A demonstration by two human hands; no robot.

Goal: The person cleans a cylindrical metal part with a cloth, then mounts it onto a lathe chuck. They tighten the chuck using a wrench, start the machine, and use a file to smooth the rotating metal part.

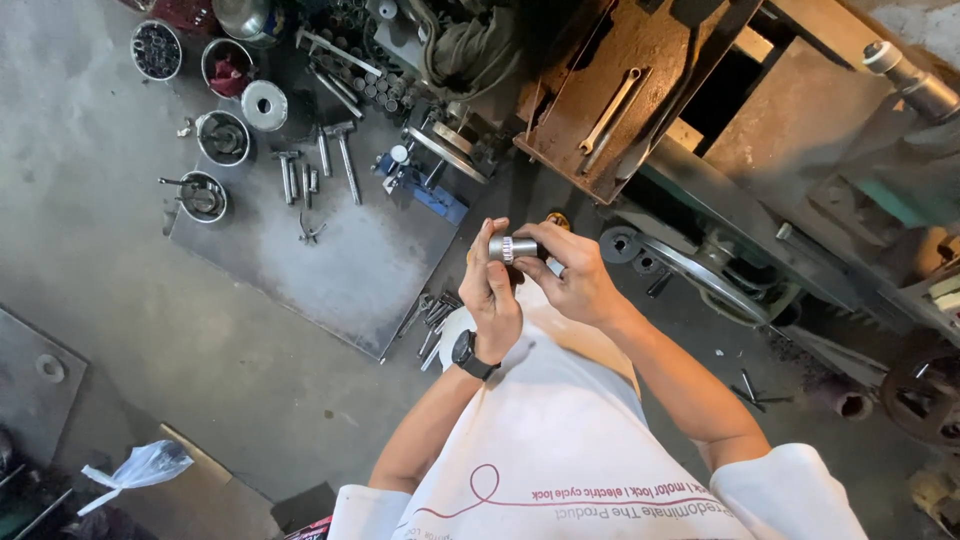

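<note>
The metal cylinder (513, 248) is held at chest height above the steel floor plate (330, 260), its long axis horizontal, running left to right. The left hand (493, 295) closes its fingers on the plain left end; the right hand (575, 275) pinches the knurled right end. Both hands are equally near. Loose bolts (432, 320) lie just beside the plate's edge.

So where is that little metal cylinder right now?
In the head view, the small metal cylinder sits near the middle, held between the fingertips of the left hand and right hand, above the grey floor plate's right edge.
</note>
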